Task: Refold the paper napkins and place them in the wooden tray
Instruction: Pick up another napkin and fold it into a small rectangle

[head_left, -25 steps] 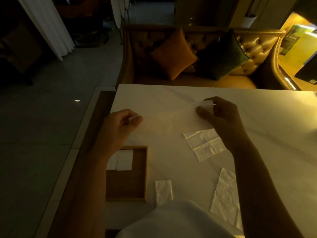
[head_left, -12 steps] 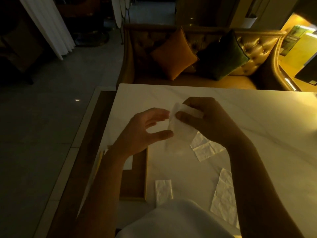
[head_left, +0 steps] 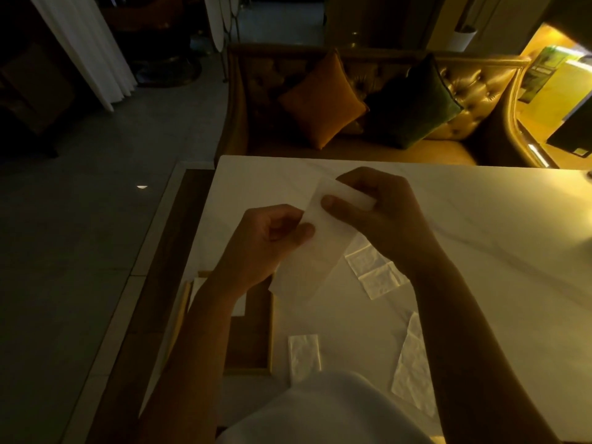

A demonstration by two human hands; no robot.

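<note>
I hold a white paper napkin point(head_left: 315, 254) in the air above the pale marble table point(head_left: 480, 238), folded to a long hanging strip. My right hand point(head_left: 381, 213) pinches its upper end and my left hand point(head_left: 272, 238) pinches its left edge a little lower. The wooden tray point(head_left: 253, 341) lies at the table's near left, mostly under my left forearm, with a folded napkin point(head_left: 240, 306) inside it. On the table lie an unfolded creased napkin point(head_left: 374, 274), a small folded napkin point(head_left: 304, 357) beside the tray, and another open napkin point(head_left: 413, 366) partly under my right forearm.
A tufted golden sofa point(head_left: 464, 100) with an orange cushion point(head_left: 320, 100) and a dark green cushion point(head_left: 413, 104) stands behind the table's far edge. Grey floor point(head_left: 80, 219) and a white curtain point(head_left: 86, 49) are to the left. My white garment point(head_left: 320, 411) fills the bottom middle.
My hands came together from wide apart, bringing the stretched-open napkin into a narrower folded strip. My left hand has taken hold of the strip's left edge.
</note>
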